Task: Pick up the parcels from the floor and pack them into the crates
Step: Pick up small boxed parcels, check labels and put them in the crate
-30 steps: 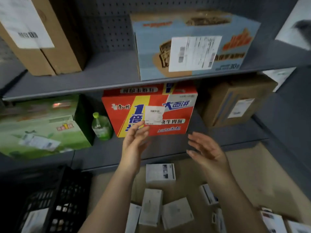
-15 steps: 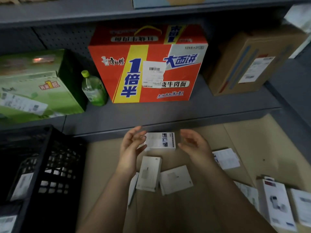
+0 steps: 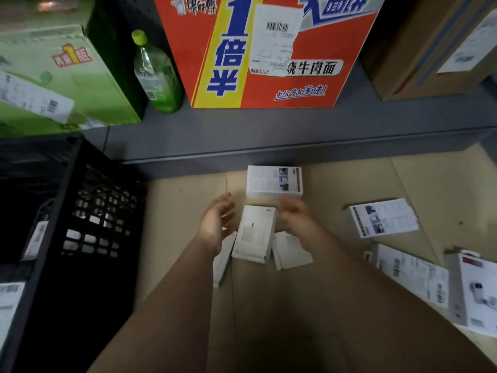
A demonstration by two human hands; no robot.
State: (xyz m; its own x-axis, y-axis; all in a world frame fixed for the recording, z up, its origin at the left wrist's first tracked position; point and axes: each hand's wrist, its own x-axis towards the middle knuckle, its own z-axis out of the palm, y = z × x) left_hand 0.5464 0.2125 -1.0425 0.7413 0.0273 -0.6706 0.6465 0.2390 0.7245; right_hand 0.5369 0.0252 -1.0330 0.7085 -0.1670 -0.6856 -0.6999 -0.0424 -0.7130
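The left hand (image 3: 217,222) and the right hand (image 3: 295,219) hang low over the floor (image 3: 183,205), one on each side of a plain white parcel (image 3: 254,232) that lies flat on brown cardboard sheeting. On both hands the fingers (image 3: 224,201) are apart and loosely bent, holding nothing. The right hand is blurred, so I cannot tell whether either hand touches the parcel. A slim parcel (image 3: 222,262) lies partly under the left wrist, just beside the plain one. A third parcel (image 3: 291,250) lies on the other side, partly under the right hand. Just beyond the fingertips, close to the shelf edge, sits a printed parcel (image 3: 274,181) with small pictures on its face. More parcels lie to the right: one with a picture strip (image 3: 384,218) on its own, and, nearer the frame edge, a labelled parcel (image 3: 414,273) next to a box showing a product photo (image 3: 473,289). On the left stands a black lattice crate (image 3: 67,211), with white labelled packs (image 3: 35,238) visible inside it. Behind everything runs a grey shelf (image 3: 269,125) carrying a green carton (image 3: 53,76), a green bottle (image 3: 156,74) standing upright, a red and yellow noodle carton (image 3: 336,49) with a white label, and a brown carton (image 3: 419,44).
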